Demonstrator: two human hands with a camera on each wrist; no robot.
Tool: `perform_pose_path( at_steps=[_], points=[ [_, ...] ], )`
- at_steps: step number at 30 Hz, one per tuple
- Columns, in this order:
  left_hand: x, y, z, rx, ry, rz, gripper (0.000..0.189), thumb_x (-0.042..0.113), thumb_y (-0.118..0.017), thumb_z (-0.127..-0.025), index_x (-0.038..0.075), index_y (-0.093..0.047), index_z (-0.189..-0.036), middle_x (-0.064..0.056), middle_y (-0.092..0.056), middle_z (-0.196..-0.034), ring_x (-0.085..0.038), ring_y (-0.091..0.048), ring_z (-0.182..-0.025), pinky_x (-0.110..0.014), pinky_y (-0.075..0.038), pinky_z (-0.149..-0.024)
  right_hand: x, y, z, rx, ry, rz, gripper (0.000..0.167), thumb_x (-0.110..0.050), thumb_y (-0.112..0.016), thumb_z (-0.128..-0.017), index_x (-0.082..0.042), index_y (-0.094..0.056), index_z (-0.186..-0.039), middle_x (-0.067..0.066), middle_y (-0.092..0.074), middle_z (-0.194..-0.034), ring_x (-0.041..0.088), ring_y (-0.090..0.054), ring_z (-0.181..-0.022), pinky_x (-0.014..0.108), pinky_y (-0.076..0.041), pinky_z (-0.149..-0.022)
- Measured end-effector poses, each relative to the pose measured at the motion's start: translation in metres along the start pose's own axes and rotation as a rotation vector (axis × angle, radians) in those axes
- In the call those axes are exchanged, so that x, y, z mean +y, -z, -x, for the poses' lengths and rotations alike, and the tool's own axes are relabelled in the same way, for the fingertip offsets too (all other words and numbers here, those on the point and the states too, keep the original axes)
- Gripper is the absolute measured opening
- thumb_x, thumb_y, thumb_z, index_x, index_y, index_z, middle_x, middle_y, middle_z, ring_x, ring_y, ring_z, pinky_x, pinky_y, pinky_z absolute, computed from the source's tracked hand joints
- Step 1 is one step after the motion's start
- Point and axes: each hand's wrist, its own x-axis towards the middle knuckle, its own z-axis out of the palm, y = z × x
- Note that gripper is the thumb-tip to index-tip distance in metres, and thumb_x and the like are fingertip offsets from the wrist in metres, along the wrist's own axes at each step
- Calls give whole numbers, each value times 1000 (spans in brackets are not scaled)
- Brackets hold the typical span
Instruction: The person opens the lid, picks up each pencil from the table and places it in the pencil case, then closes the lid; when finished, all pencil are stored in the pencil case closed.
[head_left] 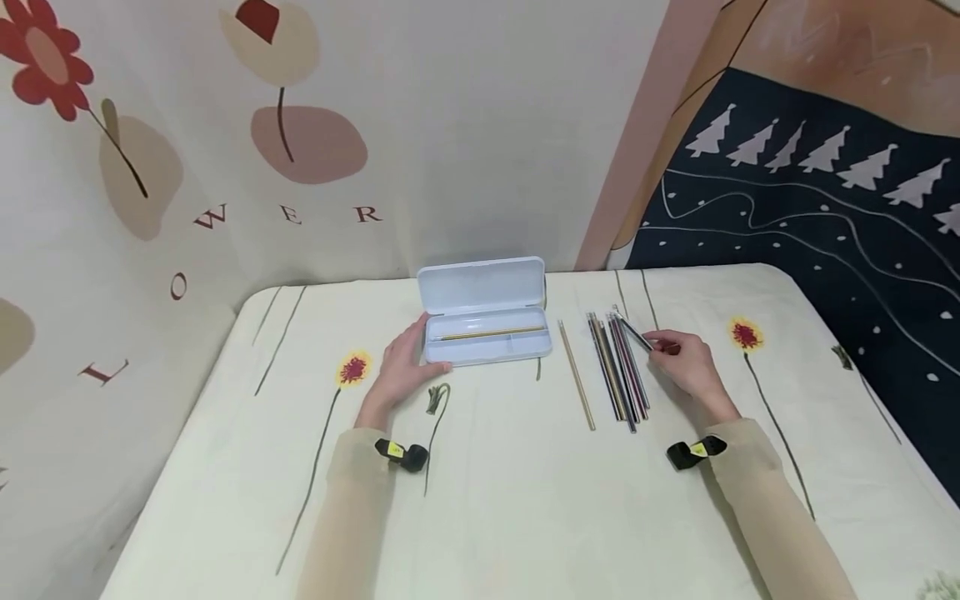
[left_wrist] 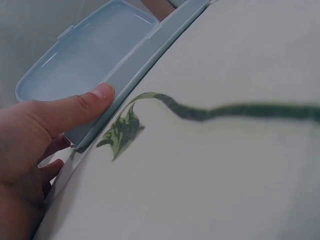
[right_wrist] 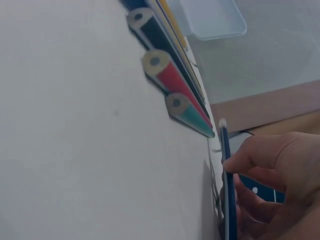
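Note:
A light blue pencil case [head_left: 480, 288] stands with its lid raised at the back of the table. One yellow pencil [head_left: 487, 335] lies lengthwise inside it. My left hand [head_left: 402, 371] grips the case's left end, the thumb along the front edge in the left wrist view and the other fingers partly hidden behind the side. Between thumb and fingers, my right hand [head_left: 686, 362] pinches a dark pencil [right_wrist: 228, 195], tilted above the table. Just left of that hand lies a bunch of colored pencils [head_left: 619, 367]; a red pencil [right_wrist: 175, 80] and a teal pencil [right_wrist: 190, 114] show their blunt ends.
A single gold-colored pencil [head_left: 576, 375] lies apart, between the case and the bunch. The white tablecloth [head_left: 510, 500] carries printed flowers. Behind the table hang a pale printed curtain [head_left: 480, 150] and a dark cloth with white trees [head_left: 795, 200].

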Motion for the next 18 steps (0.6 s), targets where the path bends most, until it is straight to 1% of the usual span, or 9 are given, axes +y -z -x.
perform_pose_path(
  at_steps=[6, 10, 15, 18],
  points=[
    [-3, 1, 1, 5, -11, -15, 98, 31, -78, -81, 8, -18, -155, -17, -23, -156, -36, -18, -142, -52, -6, -114, 1, -1, 1, 6, 30, -38, 31, 0, -57, -90, 5, -64, -119, 20, -63, -99, 26, -56, -85, 21, -44, -65],
    [-3, 1, 2, -7, 2, -12, 99, 30, -78, -80, 7, -17, -155, -17, -22, -157, -37, -17, -142, -53, -6, -114, -2, -5, -1, -4, 82, -73, 30, 1, -58, -90, 4, -65, -119, 19, -64, -97, 25, -56, -85, 20, -45, -64],
    [-2, 1, 3, 1, 4, 0, 99, 31, -78, -80, 9, -17, -155, -16, -22, -157, -37, -17, -142, -54, -6, -114, -16, -12, -8, -14, 167, -113, 29, 3, -59, -89, 5, -67, -117, 18, -65, -95, 26, -57, -83, 21, -46, -66],
    [-1, 1, 2, 8, 0, 4, 99, 32, -78, -80, 10, -18, -155, -16, -22, -157, -37, -17, -142, -55, -6, -114, -24, -15, -13, -13, 200, -112, 27, 4, -60, -90, 5, -67, -116, 18, -65, -95, 26, -58, -84, 22, -46, -67]
  ],
)
